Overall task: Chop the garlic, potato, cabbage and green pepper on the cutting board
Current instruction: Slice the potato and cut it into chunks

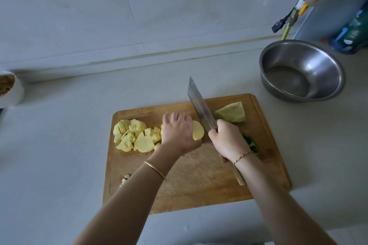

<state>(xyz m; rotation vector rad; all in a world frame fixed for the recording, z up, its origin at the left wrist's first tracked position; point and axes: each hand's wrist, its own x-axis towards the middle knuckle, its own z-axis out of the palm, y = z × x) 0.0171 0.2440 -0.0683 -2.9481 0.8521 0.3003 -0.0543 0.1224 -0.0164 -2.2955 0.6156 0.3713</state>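
A wooden cutting board (199, 181) lies on the counter. My left hand (179, 131) holds down a peeled potato piece (198, 130) near the board's middle, fingers curled over it. My right hand (229, 141) grips the wooden handle of a cleaver (200, 105), whose blade stands just right of the potato piece. A pile of cut potato chunks (133, 135) sits at the board's left. A cabbage wedge (232, 113) lies at the back right. A green pepper (252, 145) is partly hidden behind my right wrist. Chopped garlic bits (125, 180) lie by the left edge.
A steel bowl (302, 69) stands on the counter to the back right of the board. Behind it are a blue-green bottle (352, 32) and a hose fitting (286, 26). A white container (10, 89) sits at the far left by the tiled wall.
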